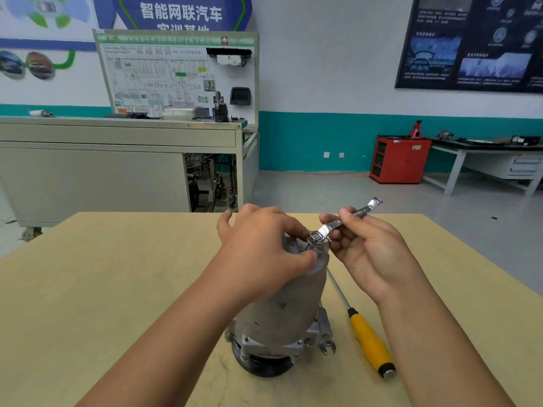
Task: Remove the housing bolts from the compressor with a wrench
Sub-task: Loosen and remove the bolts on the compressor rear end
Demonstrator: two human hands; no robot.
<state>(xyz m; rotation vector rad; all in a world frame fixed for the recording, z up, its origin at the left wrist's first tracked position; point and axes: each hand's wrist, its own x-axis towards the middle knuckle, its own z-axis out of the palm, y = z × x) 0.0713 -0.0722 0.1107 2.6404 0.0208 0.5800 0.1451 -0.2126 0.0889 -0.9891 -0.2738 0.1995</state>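
Compressor [282, 312] stands mid-table [117, 274]; screwdriver [364, 333] lies right of it, a spare wrench [326, 330] seemingly between them.

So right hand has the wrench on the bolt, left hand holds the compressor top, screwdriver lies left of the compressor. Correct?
No. The head view shows the screwdriver lying right of the compressor, not left. The rest stands: right hand has the wrench on the bolt, left hand holds the compressor top.
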